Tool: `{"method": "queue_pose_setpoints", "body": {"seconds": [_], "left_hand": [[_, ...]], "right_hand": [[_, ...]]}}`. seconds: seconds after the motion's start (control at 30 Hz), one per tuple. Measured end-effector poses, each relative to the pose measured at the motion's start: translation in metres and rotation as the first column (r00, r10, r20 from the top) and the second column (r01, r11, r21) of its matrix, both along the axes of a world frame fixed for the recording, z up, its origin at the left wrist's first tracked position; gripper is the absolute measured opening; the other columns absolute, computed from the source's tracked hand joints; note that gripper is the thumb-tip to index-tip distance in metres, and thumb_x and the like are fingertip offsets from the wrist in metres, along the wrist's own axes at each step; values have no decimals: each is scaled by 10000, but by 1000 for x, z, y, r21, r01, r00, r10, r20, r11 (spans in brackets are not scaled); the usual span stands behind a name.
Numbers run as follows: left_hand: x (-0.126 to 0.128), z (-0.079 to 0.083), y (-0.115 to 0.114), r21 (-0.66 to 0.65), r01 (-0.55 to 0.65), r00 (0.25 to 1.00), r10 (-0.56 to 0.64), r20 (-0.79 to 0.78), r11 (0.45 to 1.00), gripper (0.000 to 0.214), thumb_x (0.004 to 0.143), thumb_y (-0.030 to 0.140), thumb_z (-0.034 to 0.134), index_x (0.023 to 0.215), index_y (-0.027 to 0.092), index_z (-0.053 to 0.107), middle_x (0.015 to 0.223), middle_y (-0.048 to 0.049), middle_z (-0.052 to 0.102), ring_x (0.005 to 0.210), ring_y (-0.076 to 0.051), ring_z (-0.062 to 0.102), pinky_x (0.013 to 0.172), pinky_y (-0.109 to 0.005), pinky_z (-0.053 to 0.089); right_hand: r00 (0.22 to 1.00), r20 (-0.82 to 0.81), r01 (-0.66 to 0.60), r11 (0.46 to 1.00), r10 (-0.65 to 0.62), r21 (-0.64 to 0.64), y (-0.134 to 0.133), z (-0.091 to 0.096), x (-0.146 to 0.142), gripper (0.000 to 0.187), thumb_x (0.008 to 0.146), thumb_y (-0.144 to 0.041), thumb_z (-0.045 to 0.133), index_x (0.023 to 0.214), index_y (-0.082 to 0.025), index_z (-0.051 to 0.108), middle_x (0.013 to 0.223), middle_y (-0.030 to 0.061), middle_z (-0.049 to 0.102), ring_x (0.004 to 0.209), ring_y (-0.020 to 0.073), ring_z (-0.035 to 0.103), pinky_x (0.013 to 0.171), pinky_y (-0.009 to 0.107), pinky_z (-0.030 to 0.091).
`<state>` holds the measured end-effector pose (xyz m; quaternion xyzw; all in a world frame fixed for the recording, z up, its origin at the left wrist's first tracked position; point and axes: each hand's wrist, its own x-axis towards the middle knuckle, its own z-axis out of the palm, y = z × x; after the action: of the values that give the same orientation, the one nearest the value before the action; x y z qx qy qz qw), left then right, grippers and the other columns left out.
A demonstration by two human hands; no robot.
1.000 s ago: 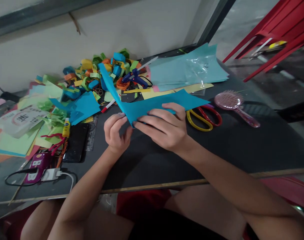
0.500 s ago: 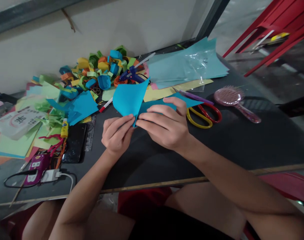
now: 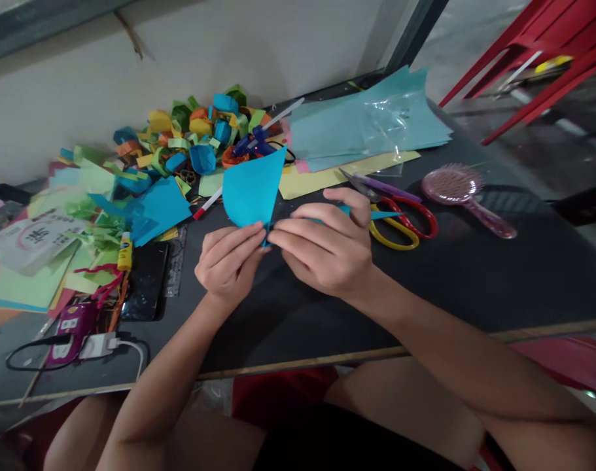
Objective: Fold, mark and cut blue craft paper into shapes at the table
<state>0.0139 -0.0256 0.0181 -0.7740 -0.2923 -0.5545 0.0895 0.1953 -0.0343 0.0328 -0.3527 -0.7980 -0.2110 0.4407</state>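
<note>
A strip of bright blue paper [image 3: 251, 188] is folded at its middle over the dark table [image 3: 474, 275]. My left hand [image 3: 226, 261] pinches the fold, and the near flap stands up above its fingers. My right hand [image 3: 327, 245] lies closed over the other half, whose tip [image 3: 383, 214] pokes out to the right. Both hands meet at the crease, close to the table's front half.
Red and yellow scissors [image 3: 400, 222] and a pink hairbrush [image 3: 462, 193] lie right of my hands. A heap of coloured paper loops [image 3: 194, 134] with a blue glue gun [image 3: 251, 144], light blue sheets [image 3: 366, 124], a black phone [image 3: 145, 278] and a glue tube [image 3: 125, 250] fill the left and back.
The long blue strip that lay stretched out has been folded over at its middle. The left flap now stands up by my left hand, and most of the right half is under my right hand.
</note>
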Motion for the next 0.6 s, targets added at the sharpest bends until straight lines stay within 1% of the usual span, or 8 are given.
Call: {"method": "queue_pose_setpoints", "body": {"seconds": [0.07,0.17,0.23,0.33,0.47,0.6], "left_hand": [[-1,0,2,10,1,998,0,-58,1000,250,829,167,707,1069,236,713,1024,-21,770,902,-160,695,783,-307,571],[-1,2,2,40,-35,991,40,-126,999,265,821,138,703,1071,224,712,1021,-24,772,909,-165,693,789,-308,569],[0,2,2,61,-72,987,80,-136,996,272,811,121,705,1062,225,715,1005,-20,776,879,-163,691,773,-304,565],[1,3,1,83,-104,985,115,-129,991,273,787,99,720,1030,223,727,969,-17,781,813,-157,679,732,-292,555],[2,4,-1,42,-137,979,142,-146,990,232,808,134,708,1009,244,741,932,-8,784,776,-159,668,702,-295,547],[1,3,-2,-2,-157,977,155,-148,988,189,820,161,701,980,251,747,900,-2,785,762,-160,672,692,-299,543]], "right_hand": [[1000,5,16,1000,-16,3,1,-1,0,184,918,-201,558,878,-278,721,879,-26,736,887,161,601,1002,416,341],[998,28,49,998,-48,-48,2,-3,0,187,925,-217,550,875,-288,716,868,-33,728,891,160,594,1021,422,321],[998,34,48,996,-46,-79,3,-4,0,187,926,-218,549,885,-288,718,869,-35,725,892,155,595,1036,422,312],[1000,18,13,997,-11,-75,5,-7,-2,206,926,-195,536,900,-276,724,882,-30,730,902,149,610,1043,418,321],[999,-23,-27,998,26,-57,8,-13,-2,225,922,-172,532,931,-276,733,901,-25,745,915,149,630,1043,428,339],[1000,-27,-9,998,7,-64,10,-19,-1,216,923,-191,536,936,-279,732,915,-26,751,901,148,637,1033,427,357]]}}
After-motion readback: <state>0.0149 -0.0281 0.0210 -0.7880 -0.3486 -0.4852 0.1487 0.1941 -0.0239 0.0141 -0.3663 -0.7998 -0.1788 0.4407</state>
